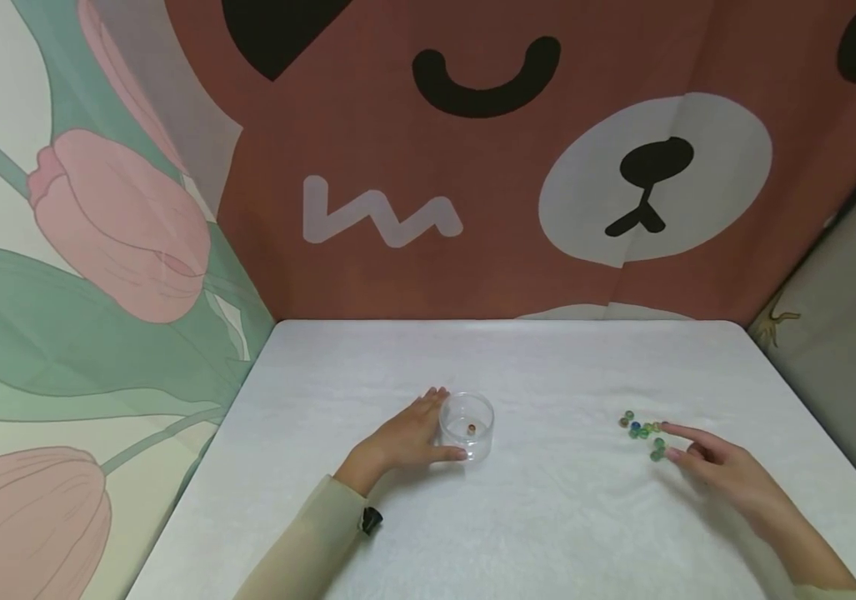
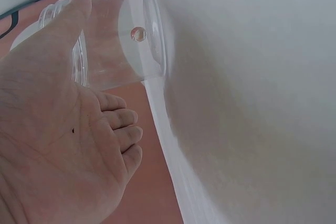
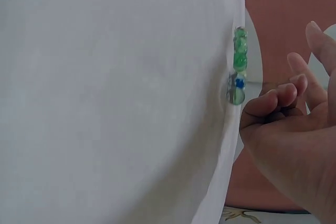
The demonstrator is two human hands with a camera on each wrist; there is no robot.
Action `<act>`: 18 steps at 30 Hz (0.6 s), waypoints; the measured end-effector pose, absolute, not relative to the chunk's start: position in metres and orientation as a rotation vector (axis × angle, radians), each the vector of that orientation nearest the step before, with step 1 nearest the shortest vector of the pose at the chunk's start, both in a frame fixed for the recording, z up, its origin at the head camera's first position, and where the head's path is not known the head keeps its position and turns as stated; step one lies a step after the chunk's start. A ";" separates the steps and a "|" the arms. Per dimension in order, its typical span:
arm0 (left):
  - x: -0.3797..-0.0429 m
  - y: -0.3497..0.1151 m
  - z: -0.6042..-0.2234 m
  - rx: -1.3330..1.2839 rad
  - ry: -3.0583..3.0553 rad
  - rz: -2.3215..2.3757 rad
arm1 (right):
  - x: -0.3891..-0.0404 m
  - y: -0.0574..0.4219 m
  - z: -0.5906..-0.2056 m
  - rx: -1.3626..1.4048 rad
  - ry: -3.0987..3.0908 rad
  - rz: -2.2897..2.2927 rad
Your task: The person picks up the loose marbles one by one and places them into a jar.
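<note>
A clear, threaded-rim jar [image 1: 478,450] stands upright on the white table, one brownish-orange marble [image 1: 471,429] inside at its bottom. My left hand [image 1: 411,435] holds the jar from its left side, thumb at the front and fingers toward the back. In the left wrist view the thumb lies across the jar near its rim. To the right, several glass marbles [image 1: 645,432], mostly green with a blue and a brownish one, lie in a loose cluster. My right hand [image 1: 728,475] reaches to them, index finger and thumb apart with fingertips right beside the nearest marbles; its other fingers are bent.
A white cloth covers the table [image 1: 548,517]. Behind its far edge hangs a reddish-brown curtain [image 1: 382,283] with a cartoon face. A tulip-patterned curtain [image 1: 120,225] borders the left side, and a grey-green one [image 1: 840,300] the right.
</note>
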State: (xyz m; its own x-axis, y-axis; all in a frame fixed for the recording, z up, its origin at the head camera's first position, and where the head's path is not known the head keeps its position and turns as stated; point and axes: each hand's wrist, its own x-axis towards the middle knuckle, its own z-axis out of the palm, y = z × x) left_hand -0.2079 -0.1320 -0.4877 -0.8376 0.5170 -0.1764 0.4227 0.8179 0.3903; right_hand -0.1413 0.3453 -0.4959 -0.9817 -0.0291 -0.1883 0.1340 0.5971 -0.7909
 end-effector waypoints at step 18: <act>-0.208 -0.132 -0.488 0.732 2.729 0.529 | -0.141 0.379 -0.497 0.175 2.562 -1.107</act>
